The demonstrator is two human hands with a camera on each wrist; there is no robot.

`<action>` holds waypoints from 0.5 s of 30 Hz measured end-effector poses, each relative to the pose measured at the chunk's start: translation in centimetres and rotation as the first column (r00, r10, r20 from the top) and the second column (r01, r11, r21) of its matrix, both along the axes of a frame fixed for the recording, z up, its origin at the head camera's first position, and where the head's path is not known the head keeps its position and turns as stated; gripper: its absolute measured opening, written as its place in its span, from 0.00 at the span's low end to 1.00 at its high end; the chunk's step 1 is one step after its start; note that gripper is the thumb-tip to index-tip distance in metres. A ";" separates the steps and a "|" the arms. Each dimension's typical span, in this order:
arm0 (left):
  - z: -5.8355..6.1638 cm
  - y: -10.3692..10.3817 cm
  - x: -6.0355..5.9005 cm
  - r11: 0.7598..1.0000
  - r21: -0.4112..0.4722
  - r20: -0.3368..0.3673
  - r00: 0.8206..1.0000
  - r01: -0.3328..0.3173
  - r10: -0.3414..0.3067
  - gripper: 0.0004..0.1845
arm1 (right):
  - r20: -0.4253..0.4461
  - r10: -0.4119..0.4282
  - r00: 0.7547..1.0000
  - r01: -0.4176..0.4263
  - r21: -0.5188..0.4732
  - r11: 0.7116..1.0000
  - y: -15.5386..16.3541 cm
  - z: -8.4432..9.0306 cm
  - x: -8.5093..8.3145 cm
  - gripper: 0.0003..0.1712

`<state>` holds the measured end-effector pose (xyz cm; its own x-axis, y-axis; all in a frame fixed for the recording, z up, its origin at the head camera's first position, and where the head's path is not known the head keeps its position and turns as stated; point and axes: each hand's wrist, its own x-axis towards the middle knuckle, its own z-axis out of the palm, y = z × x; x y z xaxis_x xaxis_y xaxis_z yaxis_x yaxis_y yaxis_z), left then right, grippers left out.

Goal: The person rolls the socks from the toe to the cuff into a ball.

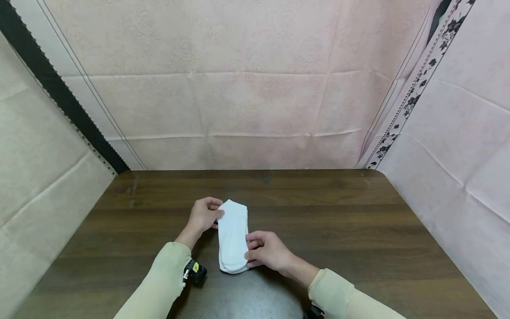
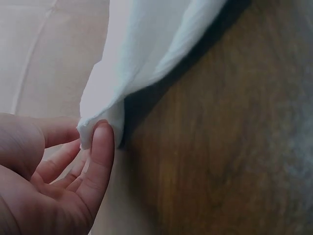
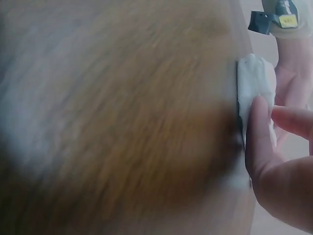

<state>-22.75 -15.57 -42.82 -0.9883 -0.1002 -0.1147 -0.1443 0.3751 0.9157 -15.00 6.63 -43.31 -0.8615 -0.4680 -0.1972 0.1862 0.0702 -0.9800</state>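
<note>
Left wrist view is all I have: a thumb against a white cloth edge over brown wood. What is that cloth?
Observer: A white sock, lying flat on the dark wooden table.
Operator: Where is the other hand?
Observer: The right hand pinches the sock's near end; the left hand holds its far end.
Operator: Anything else on the table?
Observer: Only the sock; pink cloth walls stand around the table.

The sock [image 1: 233, 237] is plain white. The table [image 1: 358, 230] is dark brown wood grain. The sleeves [image 1: 163, 283] are pale beige. The backdrop [image 1: 255, 88] is pink, with a black floral border [image 1: 414, 99].
</note>
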 end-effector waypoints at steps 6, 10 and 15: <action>-0.2 -0.1 -0.1 1.000 -0.011 0.005 1.000 0.001 -0.001 0.14 | -0.088 0.029 0.996 -0.021 0.091 0.996 0.3 0.6 0.4 0.28; -0.1 -0.1 0.0 0.999 -0.028 -0.002 1.000 0.016 -0.016 0.15 | -0.147 0.026 0.989 -0.005 0.145 0.989 0.4 0.9 0.5 0.28; 0.4 -0.2 0.3 0.992 -0.125 -0.033 0.999 0.029 -0.033 0.15 | -0.317 0.054 0.947 0.041 0.287 0.957 0.6 1.3 0.4 0.24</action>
